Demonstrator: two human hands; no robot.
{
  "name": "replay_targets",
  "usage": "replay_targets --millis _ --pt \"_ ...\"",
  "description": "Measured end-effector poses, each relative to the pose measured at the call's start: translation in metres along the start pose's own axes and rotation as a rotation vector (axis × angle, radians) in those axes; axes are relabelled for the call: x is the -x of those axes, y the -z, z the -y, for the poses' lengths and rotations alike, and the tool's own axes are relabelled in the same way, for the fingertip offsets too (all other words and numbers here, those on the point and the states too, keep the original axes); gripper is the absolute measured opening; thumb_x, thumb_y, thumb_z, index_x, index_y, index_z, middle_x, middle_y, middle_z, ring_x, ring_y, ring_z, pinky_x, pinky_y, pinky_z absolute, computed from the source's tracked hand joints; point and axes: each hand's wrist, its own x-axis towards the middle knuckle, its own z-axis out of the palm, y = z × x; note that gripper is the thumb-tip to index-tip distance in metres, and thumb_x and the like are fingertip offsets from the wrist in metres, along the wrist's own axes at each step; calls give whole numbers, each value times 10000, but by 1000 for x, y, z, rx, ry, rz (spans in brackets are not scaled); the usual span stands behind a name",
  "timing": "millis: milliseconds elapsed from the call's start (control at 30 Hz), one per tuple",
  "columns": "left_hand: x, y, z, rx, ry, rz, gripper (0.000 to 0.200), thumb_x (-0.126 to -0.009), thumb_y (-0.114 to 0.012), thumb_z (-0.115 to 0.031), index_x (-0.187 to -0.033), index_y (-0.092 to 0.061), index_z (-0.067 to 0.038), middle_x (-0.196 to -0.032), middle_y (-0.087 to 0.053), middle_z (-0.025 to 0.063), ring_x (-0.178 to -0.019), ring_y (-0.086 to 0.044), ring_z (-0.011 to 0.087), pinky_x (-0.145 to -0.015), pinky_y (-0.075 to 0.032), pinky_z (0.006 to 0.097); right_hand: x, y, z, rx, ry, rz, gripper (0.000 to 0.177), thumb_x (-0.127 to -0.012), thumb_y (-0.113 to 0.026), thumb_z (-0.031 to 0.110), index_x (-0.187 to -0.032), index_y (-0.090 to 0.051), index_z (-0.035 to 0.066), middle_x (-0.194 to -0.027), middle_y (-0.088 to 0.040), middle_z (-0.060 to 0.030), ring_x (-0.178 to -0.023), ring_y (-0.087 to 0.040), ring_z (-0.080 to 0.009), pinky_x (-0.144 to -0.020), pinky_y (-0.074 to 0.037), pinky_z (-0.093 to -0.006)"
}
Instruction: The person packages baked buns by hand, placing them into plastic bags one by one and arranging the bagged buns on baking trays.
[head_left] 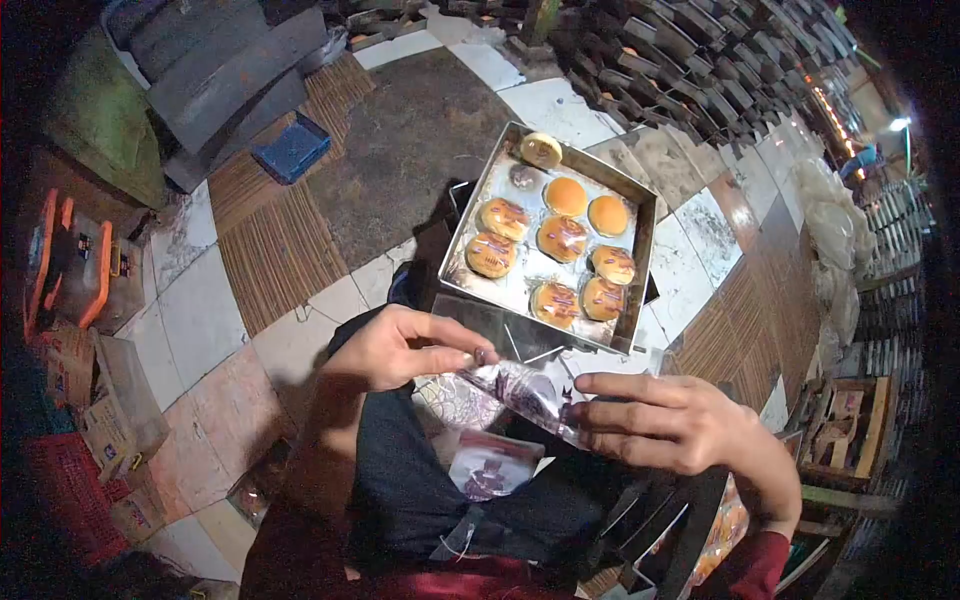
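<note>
Between my two hands, above my lap, is a clear printed plastic wrapper [522, 392]. My left hand [405, 348] pinches its upper left end between thumb and finger. At its right end, the fingers of my right hand [660, 418] are bent around the plastic. Just beyond my hands, a square metal tray [480, 272] holds several round buns [562, 238], some of them in printed wrappers. One bun [541, 151] leans at the tray's far left corner. More printed plastic [495, 468] lies on my lap, below the wrapper.
Dark stacked trays [690, 65] stand at the back right. A blue tray [292, 147] lies on the tiled floor to the left, near a plastic bin with orange handles [100, 275]. Cardboard boxes and a red crate [75, 495] are at the far left. A wooden crate [845, 427] stands at right.
</note>
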Motion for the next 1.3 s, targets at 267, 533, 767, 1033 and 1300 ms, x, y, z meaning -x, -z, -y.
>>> replay_targets --millis 267,533,767,1033,1300 --pt "-59 21 17 -226 30 -561 165 -820 -651 -154 -726 -564 -50 -602 -509 -5 -548 -493 68 -476 -378 221 -25 13 -140 242 163 -142 88 -581 -605 30 -647 -594 -25 -966 -629 -150 -983 -608 -300 -701 -555 -320" --pt "-118 85 81 521 -339 -942 253 -907 -521 -271 -857 -543 -24 -726 -523 31 -584 -474 144 -551 -393 291 -41 -46 -379 297 -614 -684 314 -832 -583 130 -1137 -543 69 -1116 -577 -156 -1048 -551 -292 -838 -466 -380" --pt "-149 105 72 607 -165 -1006 180 -935 -466 -163 -930 -553 -6 -825 -574 50 -688 -521 122 -609 -425 258 -34 -212 -431 6 -1145 -580 447 -790 -638 275 -1151 -520 40 -1109 -545 -217 -1050 -494 -397 -861 -413 -450" --pt "-173 115 64 672 -166 -877 190 -929 -485 -197 -968 -555 -25 -899 -583 52 -771 -560 112 -676 -476 252 25 -230 -430 301 -1204 -840 316 -827 -585 278 -906 -568 -27 -951 -552 -258 -926 -520 -408 -789 -430 -443" --pt "-185 106 61 497 -192 -798 296 -948 -434 -271 -974 -552 -1 -897 -579 65 -821 -558 130 -732 -480 287 28 -218 -400 341 -1408 -346 626 -732 -675 451 -1018 -501 -77 -1008 -511 -302 -811 -555 -411 -734 -451 -462"
